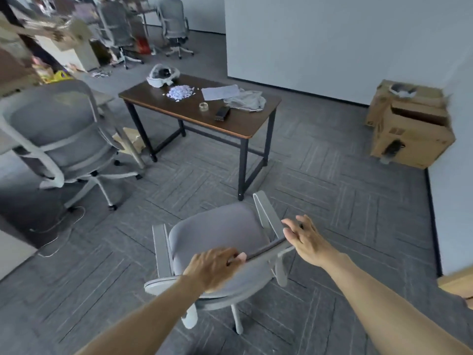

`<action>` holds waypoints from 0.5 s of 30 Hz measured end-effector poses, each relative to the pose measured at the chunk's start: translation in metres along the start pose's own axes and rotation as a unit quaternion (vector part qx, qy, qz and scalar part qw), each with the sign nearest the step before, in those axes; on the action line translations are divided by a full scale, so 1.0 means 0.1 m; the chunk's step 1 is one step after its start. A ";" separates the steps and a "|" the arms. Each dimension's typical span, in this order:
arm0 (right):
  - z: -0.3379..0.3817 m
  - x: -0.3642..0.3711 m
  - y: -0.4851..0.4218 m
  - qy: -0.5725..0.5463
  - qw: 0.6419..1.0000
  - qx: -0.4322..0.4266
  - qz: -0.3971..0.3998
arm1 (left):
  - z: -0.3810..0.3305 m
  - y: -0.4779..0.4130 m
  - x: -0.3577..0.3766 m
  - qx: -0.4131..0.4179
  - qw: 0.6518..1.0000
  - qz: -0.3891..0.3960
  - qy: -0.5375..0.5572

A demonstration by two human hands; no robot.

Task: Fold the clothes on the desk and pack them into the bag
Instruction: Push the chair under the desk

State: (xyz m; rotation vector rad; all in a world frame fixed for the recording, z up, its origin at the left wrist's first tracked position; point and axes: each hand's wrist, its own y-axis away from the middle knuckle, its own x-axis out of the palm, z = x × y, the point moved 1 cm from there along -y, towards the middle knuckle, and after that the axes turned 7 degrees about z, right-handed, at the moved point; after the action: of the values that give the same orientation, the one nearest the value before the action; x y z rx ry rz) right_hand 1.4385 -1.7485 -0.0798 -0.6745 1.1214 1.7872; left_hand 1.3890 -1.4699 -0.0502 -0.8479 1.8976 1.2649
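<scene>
Office w/ grey carpet. Crumpled clothes (245, 99) lie unfolded on desk (240, 126), upper centre of frame. L hand (213, 270) grips office chair (220, 234) back, R hand (303, 238) rests loose-fingered on it, prob. to steer it.

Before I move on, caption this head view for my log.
Left hand grips a grey chair, right hand at its backrest rim; crumpled grey clothes lie on the desk beyond.

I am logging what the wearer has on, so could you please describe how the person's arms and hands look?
The left forearm and right forearm are bare, with no sleeve showing up to the picture's edge. The left hand and right hand are bare too: no gloves, and no watch, ring, strap or marking visible. Slight blur hides fine detail.
</scene>
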 end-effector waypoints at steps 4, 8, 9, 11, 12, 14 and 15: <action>0.12 0.13 -0.02 -0.078 0.997 -0.005 0.030 | 0.25 0.16 0.00 -0.084 0.995 -0.052 0.019; 0.21 0.14 -0.13 -0.073 0.997 -0.010 0.032 | 0.51 0.15 0.01 -0.157 0.981 -0.099 0.055; 0.25 0.14 -0.16 -0.071 0.997 -0.011 0.032 | 0.56 0.13 0.00 -0.161 0.980 -0.102 0.051; 0.36 0.14 -0.21 -0.066 0.997 -0.010 0.033 | 0.67 0.09 -0.04 -0.168 0.979 -0.107 0.051; 0.41 0.16 -0.27 -0.063 0.997 -0.008 0.031 | 0.74 0.08 -0.06 -0.173 0.977 -0.113 0.052; 0.50 0.20 -0.41 -0.056 0.998 -0.007 0.032 | 0.92 0.07 -0.14 -0.184 0.974 -0.125 0.053; 0.55 0.23 -0.49 -0.053 0.998 -0.008 0.030 | 1.03 0.05 -0.18 -0.189 0.972 -0.130 0.052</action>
State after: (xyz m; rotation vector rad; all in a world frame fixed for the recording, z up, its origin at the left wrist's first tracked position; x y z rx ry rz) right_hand 1.4725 -1.6809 -0.0943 -0.5548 1.0676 1.8612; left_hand 1.4147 -1.3689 -0.0620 -1.3370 1.5775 1.4608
